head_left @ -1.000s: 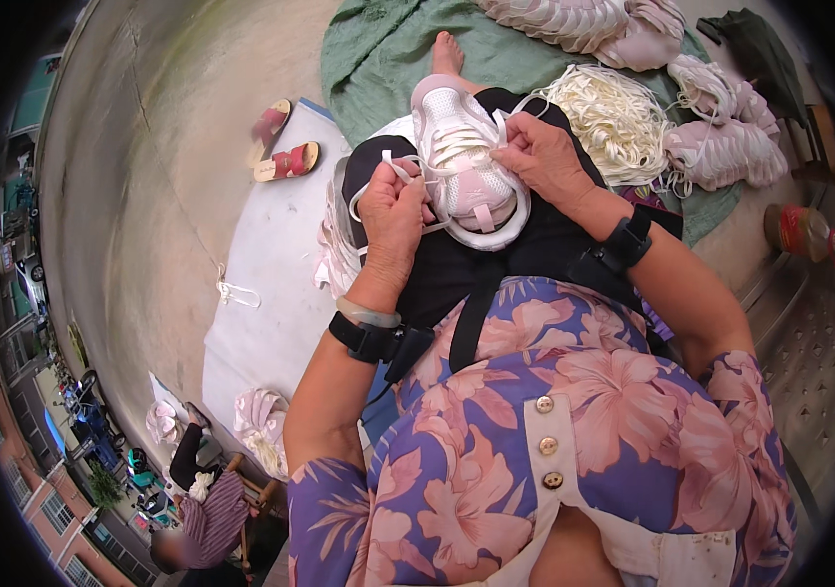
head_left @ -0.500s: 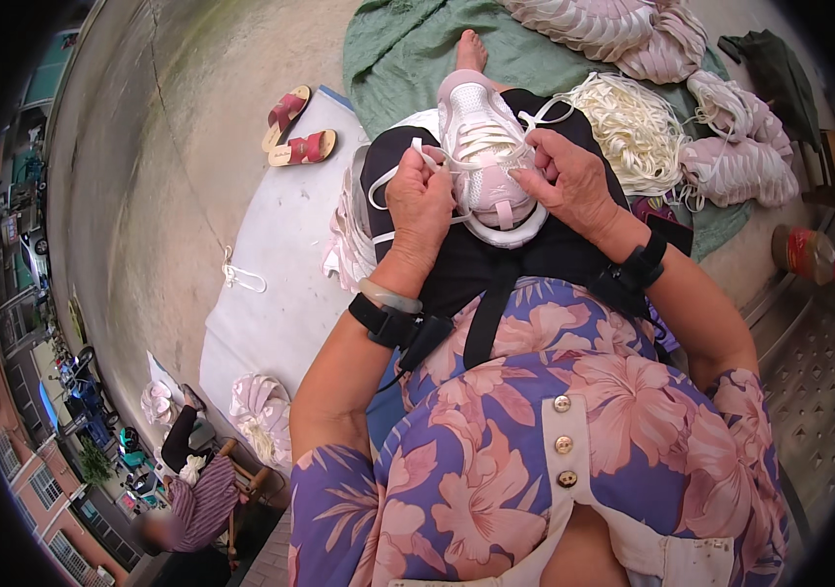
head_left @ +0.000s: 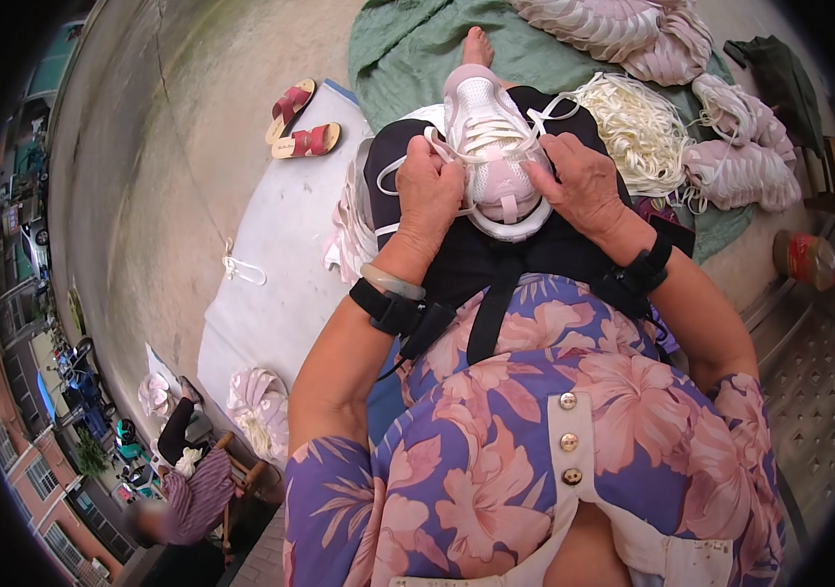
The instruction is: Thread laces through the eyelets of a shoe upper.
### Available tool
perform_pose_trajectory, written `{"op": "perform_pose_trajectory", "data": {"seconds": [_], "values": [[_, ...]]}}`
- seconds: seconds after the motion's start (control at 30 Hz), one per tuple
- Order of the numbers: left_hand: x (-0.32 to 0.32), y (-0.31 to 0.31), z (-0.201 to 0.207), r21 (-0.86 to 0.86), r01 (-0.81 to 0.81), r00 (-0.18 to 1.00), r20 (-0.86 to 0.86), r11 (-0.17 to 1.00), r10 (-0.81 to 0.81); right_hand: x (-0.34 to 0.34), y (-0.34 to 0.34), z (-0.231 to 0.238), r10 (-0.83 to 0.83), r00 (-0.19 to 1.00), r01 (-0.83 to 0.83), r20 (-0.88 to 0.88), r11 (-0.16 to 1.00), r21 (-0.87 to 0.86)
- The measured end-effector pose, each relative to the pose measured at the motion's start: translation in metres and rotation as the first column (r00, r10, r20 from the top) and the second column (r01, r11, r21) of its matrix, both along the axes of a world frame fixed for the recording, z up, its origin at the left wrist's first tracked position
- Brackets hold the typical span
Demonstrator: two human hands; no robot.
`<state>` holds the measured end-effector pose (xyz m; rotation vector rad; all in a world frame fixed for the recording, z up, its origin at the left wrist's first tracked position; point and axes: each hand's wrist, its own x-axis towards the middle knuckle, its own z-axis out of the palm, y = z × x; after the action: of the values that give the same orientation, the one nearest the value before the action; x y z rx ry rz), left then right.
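Note:
A pale pink and white sneaker (head_left: 501,181) rests on my lap, toe pointing away from me. Its white shoelace (head_left: 492,131) crosses the upper in several rows, and loose loops stand out on both sides. At the shoe's left side, my left hand (head_left: 425,186) is closed, thumb against fingers, on the lace. My right hand (head_left: 582,176) is curled at the right lacing edge, its thumb pressed to the shoe beside the tongue. Its fingertips are partly hidden, so whether lace is also in that grip does not show.
A heap of cream laces (head_left: 633,137) lies to the right on a green cloth (head_left: 403,59), near bundled pink-white shoe uppers (head_left: 741,174). Red sandals (head_left: 306,142) stand at left by a pale sheet (head_left: 271,225). A plastic bottle (head_left: 809,260) stands at right. Another person (head_left: 200,499) sits at lower left.
My left hand has turned and closed more tightly, with its fingers folded over the lace. The lace end that stuck up above it now hangs as a loop. My right hand has shifted slightly right.

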<state>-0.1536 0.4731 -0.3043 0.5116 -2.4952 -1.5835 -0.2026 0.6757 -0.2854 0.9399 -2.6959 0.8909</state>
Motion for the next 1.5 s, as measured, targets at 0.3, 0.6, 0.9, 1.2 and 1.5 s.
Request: {"op": "perform_pose_trajectory", "data": {"seconds": [0.3,0.6,0.9,1.2,1.5], "values": [[0.02,0.013,0.031,-0.51,0.172,0.917,-0.229,0.843,-0.326,-0.003,-0.008,0.008,0.043,0.992,-0.033,-0.12,0.995,0.089],[0.024,0.013,0.024,-0.543,0.159,0.948,-0.151,0.825,-0.282,0.008,-0.049,0.008,0.244,0.968,-0.246,-0.056,0.969,-0.017],[0.022,0.013,0.013,-0.514,0.164,0.933,-0.196,0.842,-0.301,0.005,-0.058,-0.009,0.199,0.98,-0.2,0.019,0.98,0.023],[0.018,0.014,0.01,-0.486,0.124,0.914,-0.284,0.865,-0.291,-0.003,-0.047,0.005,0.308,0.947,-0.308,-0.095,0.951,0.006],[0.024,0.013,0.019,-0.483,0.181,0.95,-0.14,0.857,-0.28,-0.004,0.123,0.007,-0.079,0.997,0.081,0.025,0.993,-0.083]]}}
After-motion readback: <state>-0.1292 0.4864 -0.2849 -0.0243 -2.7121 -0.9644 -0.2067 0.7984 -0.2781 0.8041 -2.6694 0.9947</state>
